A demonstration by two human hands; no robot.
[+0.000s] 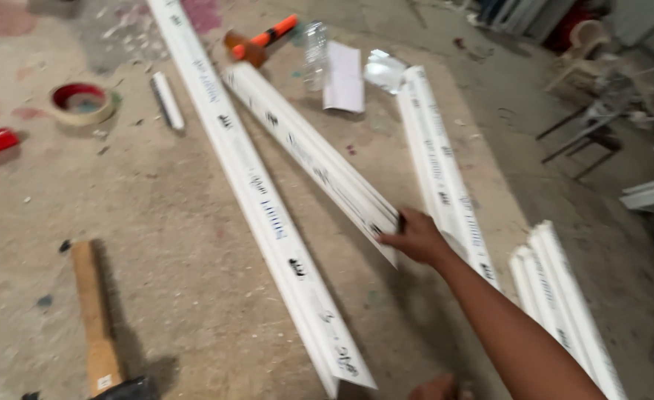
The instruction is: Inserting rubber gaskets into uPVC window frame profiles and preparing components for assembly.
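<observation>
Right hand (pixel 418 235), grip clamped on near end of middle white plastic trunking length (pixel 308 153) on floor (pixel 171 222). Likely light, stiff, smooth; whippy held endwise. Left hand (pixel 434 387) barely visible, grip unclear.

The right hand (pixel 418 235) is stretched forward on a bare, nearly straight arm that enters from the lower right corner; its fingers are curled closed in a grip. Only part of the left hand (pixel 436 388) is seen, at the bottom edge.
</observation>
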